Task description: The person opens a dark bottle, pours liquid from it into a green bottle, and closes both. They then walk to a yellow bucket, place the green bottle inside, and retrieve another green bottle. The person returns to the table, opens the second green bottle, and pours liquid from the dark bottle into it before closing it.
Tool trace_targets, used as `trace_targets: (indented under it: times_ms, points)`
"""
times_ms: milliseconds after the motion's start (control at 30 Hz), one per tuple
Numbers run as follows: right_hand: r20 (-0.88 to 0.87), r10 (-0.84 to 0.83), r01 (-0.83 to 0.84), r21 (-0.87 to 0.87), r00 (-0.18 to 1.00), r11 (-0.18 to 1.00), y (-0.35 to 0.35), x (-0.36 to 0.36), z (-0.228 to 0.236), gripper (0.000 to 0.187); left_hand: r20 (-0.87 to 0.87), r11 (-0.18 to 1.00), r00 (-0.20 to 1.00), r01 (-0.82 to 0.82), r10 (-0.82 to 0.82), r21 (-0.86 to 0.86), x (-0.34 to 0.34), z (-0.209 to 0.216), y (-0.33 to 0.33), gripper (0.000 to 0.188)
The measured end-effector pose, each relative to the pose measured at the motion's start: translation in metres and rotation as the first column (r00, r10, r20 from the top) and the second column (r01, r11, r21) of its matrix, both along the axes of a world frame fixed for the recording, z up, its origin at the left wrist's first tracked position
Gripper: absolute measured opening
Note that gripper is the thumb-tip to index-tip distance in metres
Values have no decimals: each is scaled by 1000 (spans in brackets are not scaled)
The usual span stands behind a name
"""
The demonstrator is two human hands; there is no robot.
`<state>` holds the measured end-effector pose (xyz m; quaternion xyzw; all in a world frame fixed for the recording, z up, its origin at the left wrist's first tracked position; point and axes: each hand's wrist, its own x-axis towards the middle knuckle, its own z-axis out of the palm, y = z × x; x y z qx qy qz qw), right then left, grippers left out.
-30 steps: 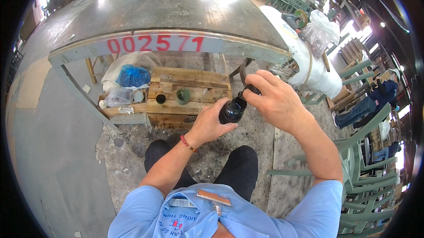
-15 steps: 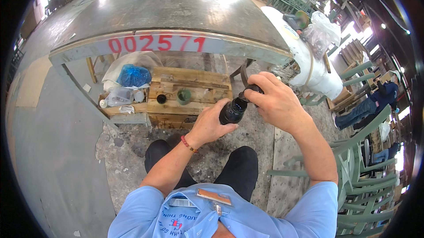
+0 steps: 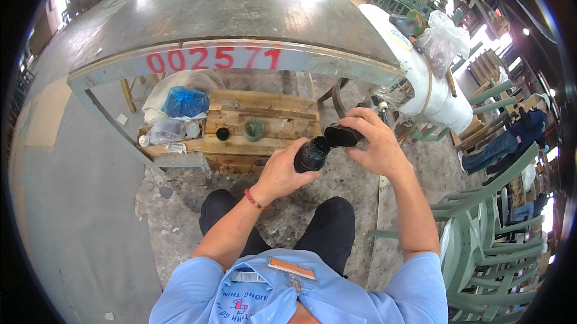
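Observation:
My left hand is wrapped round a dark bottle, which it holds up in front of my knees with the open mouth facing up. In my right hand is a black cup-like container, tipped over to the left. Its rim is right at the bottle's mouth; whether the two touch I cannot tell. Any liquid passing between them is too dark to make out. Most of the container's far side is hidden by my right fingers.
A wooden crate under the metal-topped table bears a green pot and a small dark cup. Left of them lies a blue plastic bag. Green chairs are stacked at right; a person is beyond them.
My right hand has tilted the black container, so its rim now meets the bottle's mouth from the right. The bottle has shifted slightly to the left.

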<state>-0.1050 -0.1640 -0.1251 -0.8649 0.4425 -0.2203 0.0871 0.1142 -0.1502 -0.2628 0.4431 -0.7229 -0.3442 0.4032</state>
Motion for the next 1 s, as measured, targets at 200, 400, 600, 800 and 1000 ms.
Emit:
trace_targets:
  times_ms: [200,400,600,800,1000]
  points:
    - [95,-54,50,52,994,997,-5,-8,-21,54,-56,999,998,6,-5,31,3,5,2,77]
    - [562,-291,69,381,774,922,-13,-16,-69,58,-74,994,997,-22,30,105,7,0,-7,80]
    - [817,-485,40,499,312,866,9,-24,-150,69,-81,995,992,-100,101,10,-2,-2,-39,80]
    - [741,-636,90,634,217,768,52,-37,-207,69,-22,987,988,-157,156,-39,-17,2,-83,76]
    - [712,-655,115,650,254,751,64,-41,-224,69,-138,985,976,-171,171,9,-13,-24,-114,70]
